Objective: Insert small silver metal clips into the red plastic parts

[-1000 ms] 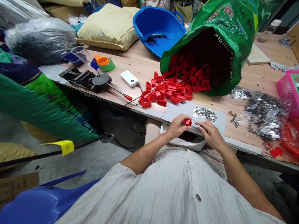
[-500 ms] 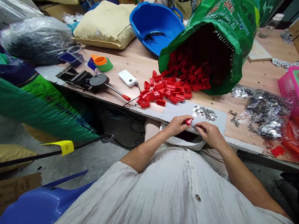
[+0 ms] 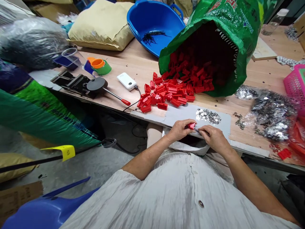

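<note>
My left hand (image 3: 180, 129) is closed on a small red plastic part (image 3: 191, 126), gripping it just over the table's front edge. In my right hand (image 3: 213, 135) is a thin dark-handled tool (image 3: 206, 132) with a slim metal shaft; its tip meets the red part. Whether it is a screwdriver or tweezers I cannot make out. Just beyond my hands, a pile of small shiny metal pieces (image 3: 208, 116) lies on a grey sheet (image 3: 177, 112). Farther off, a heap of red plastic parts (image 3: 166, 92) spills from a green sack (image 3: 240, 70).
A black lever device (image 3: 81, 84) and a white power bank (image 3: 126, 81) with a cable stand to the left. Behind are a blue basin (image 3: 152, 25) and a tan sack (image 3: 100, 27). Plastic bags of metal pieces (image 3: 271, 114) and a pink basket (image 3: 294, 82) are at right.
The view has shifted slightly, so the table items sit a little farther left. Both hands keep their hold, with the tool tip still against the red part.
</note>
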Demonstrator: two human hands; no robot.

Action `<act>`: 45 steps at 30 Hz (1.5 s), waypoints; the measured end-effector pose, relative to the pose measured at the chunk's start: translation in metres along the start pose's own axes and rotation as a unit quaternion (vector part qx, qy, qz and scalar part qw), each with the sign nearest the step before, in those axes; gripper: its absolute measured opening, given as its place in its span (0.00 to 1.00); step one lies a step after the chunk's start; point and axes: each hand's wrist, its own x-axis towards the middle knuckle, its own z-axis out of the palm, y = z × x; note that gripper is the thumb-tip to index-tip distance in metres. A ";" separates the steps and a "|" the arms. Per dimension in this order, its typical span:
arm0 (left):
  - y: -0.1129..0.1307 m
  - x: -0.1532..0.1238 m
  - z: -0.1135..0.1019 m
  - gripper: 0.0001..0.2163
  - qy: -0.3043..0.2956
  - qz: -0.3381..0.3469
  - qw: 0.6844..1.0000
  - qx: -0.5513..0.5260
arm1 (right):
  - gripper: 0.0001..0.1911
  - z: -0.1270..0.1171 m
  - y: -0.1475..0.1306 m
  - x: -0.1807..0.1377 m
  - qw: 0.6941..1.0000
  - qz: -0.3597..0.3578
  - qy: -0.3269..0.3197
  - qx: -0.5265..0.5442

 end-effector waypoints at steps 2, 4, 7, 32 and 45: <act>0.002 0.000 -0.001 0.15 0.000 -0.009 1.000 0.003 | 0.10 0.000 -0.005 0.000 1.000 0.025 -0.001 -0.018; 0.003 0.000 -0.001 0.14 -0.001 -0.010 1.000 0.007 | 0.10 0.000 -0.011 0.001 0.998 0.044 -0.001 -0.042; 0.003 0.000 0.000 0.14 0.002 -0.008 1.000 0.012 | 0.09 0.003 -0.017 0.003 0.996 0.063 -0.003 -0.070; -0.007 0.002 0.001 0.15 -0.032 0.011 0.999 -0.024 | 0.07 0.009 -0.004 -0.001 0.998 0.040 0.039 0.014; -0.004 0.002 0.000 0.15 -0.021 0.015 1.000 0.017 | 0.07 0.011 -0.001 -0.001 0.998 0.033 0.057 0.002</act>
